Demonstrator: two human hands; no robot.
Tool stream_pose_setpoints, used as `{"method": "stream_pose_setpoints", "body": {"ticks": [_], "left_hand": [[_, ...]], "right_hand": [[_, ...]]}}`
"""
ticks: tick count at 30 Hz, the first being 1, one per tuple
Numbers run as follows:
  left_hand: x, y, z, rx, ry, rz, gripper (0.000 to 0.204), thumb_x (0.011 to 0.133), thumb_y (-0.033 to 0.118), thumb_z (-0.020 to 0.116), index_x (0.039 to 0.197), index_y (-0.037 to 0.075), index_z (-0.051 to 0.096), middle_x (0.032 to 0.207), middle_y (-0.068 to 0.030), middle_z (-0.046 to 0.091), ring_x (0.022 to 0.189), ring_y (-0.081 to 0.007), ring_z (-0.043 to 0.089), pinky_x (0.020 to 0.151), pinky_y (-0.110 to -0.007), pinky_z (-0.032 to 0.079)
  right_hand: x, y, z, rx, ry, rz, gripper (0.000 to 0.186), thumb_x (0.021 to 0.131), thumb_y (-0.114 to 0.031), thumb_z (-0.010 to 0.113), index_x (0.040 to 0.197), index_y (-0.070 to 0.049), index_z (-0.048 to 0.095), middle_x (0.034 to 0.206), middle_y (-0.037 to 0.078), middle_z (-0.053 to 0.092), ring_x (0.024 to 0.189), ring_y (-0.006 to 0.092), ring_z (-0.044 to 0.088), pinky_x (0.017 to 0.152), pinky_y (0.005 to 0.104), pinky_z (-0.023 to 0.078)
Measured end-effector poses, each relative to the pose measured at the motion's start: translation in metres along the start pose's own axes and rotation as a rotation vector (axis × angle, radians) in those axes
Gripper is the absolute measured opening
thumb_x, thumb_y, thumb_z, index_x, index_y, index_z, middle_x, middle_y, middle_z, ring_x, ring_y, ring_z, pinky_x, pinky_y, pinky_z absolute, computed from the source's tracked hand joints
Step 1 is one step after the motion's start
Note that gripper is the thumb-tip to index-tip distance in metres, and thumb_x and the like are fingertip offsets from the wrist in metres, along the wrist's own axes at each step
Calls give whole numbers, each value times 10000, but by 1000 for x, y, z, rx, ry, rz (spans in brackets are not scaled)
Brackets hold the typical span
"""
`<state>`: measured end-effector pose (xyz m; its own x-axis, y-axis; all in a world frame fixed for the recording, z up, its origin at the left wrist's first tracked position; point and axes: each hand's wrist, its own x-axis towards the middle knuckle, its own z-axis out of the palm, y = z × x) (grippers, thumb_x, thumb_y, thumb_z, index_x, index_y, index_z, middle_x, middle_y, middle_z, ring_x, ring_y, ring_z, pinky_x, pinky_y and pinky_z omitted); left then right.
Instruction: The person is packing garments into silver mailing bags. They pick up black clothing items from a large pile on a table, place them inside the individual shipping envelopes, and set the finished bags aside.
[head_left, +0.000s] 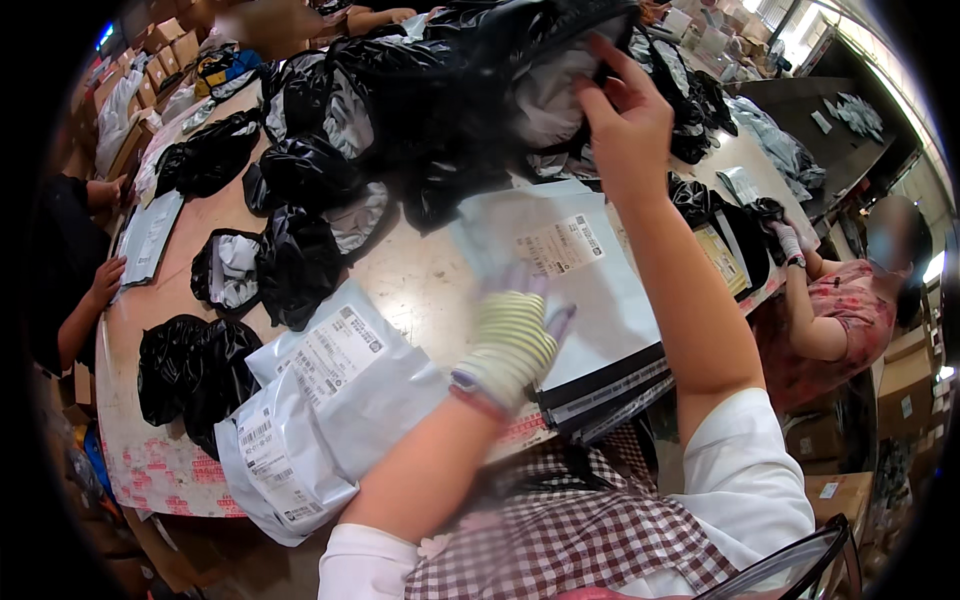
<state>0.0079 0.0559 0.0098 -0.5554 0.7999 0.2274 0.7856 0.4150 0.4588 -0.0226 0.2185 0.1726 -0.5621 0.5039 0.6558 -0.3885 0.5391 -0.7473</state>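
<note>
My right hand (635,125) is bare and raised at the far side of the table. Its thumb and fingers pinch the rim of a black plastic bag (575,45) whose pale lining shows. My left hand (510,340) wears a striped yellow-green and white glove with purple fingertips. It is blurred, thumb apart from the fingers, over the lower left part of a stack of pale mailing bags (600,310). The top one bears a printed label (575,243). Whether the glove touches the stack cannot be told. Filled white mailing parcels (385,395) lie beside my left forearm.
Several black bags (300,265) with pale insides crowd the left and far table (130,400). At the left, a person's hand (108,280) rests by a pale mailing bag (150,235). To the right, a masked person (830,300) with a gloved hand handles a black bag.
</note>
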Motion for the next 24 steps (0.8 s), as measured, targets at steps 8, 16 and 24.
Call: {"method": "stream_pose_setpoints", "body": {"ticks": [8, 16, 24], "left_hand": [[0, 3, 3, -1374, 220, -258, 748, 970, 161, 749, 1586, 61, 335, 1361, -171, 604, 1225, -219, 599, 1054, -386, 510], [-14, 12, 4, -598, 174, 178, 734, 761, 49, 757, 1460, 41, 534, 1472, -255, 478, 1339, -408, 544, 1133, -441, 483], [-13, -3, -15, -7, 444, 249, 451, 811, 20, 665, 1243, 135, 724, 1500, -175, 576, 1350, -406, 537, 1120, -558, 410]], "right_hand": [[-159, 11, -91, -563, -368, 239, 670, 868, -183, 806, 1466, -11, 558, 1425, 146, 639, 1293, 254, 606, 1000, 342, 509], [-202, -5, -118, -1273, -709, 161, 208, 952, -233, 677, 1006, -32, 680, 931, 173, 725, 944, 373, 711, 819, 485, 534], [-214, 13, -109, -1063, -710, 40, 308, 938, -211, 660, 1201, -52, 677, 1055, 161, 725, 886, 349, 717, 832, 504, 540]]}}
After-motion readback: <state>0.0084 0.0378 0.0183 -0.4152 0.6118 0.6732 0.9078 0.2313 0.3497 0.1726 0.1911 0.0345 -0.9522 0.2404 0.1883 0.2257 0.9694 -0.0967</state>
